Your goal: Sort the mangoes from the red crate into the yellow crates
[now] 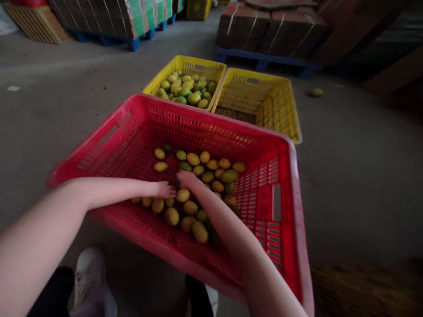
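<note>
In the view from my head, the lemons (200,232) lie loose on the bottom of a big red crate (178,121), gathered mostly toward its middle and right, and both my arms reach down over the near side to get at them. My left hand (166,189) lies low and flat with its fingers spread a little, their tips close by a yellow lemon (183,195); I see nothing gripped in it, and whether the tips touch the fruit I can't tell. My right hand (185,178) dips in just beyond, knuckles up and fingers pointing down out of sight, so I can't say if it pinches anything. I suppose I keep both hands this near each other because the fruit lies thickest here. Just past the far rim stand two yellow crates side by side, likely set there to be within arm's reach: the left crate (211,72) holds a heap of yellow and green fruit, while the right crate (280,105) shows its slatted wall and dark mesh bottom. One fruit (316,93) lies by itself on the floor (346,154). Farther back, strapped stacks (271,31) rest on blue pallets (261,61), probably to hold them off the ground. My shoe (89,281) shows below the near rim.
</note>
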A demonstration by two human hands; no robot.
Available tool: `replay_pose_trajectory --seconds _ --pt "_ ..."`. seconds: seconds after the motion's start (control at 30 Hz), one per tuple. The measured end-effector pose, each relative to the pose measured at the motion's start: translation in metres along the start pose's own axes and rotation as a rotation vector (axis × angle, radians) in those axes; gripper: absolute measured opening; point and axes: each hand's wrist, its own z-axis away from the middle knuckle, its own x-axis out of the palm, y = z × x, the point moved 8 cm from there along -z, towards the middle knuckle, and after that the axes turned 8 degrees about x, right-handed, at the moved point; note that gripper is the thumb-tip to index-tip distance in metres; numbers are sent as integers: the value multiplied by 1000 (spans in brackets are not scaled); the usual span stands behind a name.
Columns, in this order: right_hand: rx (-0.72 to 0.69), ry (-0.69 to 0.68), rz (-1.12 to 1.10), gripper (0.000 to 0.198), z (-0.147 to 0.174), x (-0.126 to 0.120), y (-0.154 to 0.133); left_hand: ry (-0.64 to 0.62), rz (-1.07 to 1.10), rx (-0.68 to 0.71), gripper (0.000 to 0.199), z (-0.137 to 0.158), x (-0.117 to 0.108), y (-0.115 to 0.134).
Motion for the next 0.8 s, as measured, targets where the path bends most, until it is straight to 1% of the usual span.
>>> replay_pose_trajectory --seconds 0.1,0.13,0.2,0.33,0.4,0.43,0.47,0.53,0.57,0.6,0.63,0.67,0.73,0.77,0.8 --pt "59 -66 -36 33 11 3 26 -174 -133 94 45 -12 21 8" --pt "85 -92 -53 30 15 7 35 -195 -179 84 47 -16 23 8" --pt "139 -148 -97 26 23 18 50 -191 -225 28 46 -22 25 4" --pt "240 -225 -212 26 35 37 75 -110 -178 -126 32 -23 23 -2" --pt "282 -216 -274 29 39 41 85 -86 -147 -165 28 -20 15 -2" --pt "300 -199 -307 31 40 41 89 -72 -139 -175 29 -17 6 -1" --pt "318 -175 -341 32 40 40 92 -58 -139 -186 31 -13 -6 -1" --pt "351 -115 -416 33 38 37 97 1 -94 -214 32 -1 -40 -1" --pt "369 -83 -457 33 35 35 99 46 -22 -227 33 6 -59 -1" --pt "388 -50 -500 33 32 33 100 117 126 -236 34 14 -79 -1" --pt "407 -20 -542 32 27 31 101 190 334 -235 36 22 -97 0" --pt "429 6 -583 31 22 30 100 255 590 -226 38 29 -112 3" --pt "481 42 -652 34 12 31 97 361 1144 -179 37 37 -129 12" --pt "511 51 -678 38 7 34 95 413 1390 -147 36 38 -134 17" --pt "545 57 -696 43 3 37 92 471 1592 -117 34 38 -137 22"
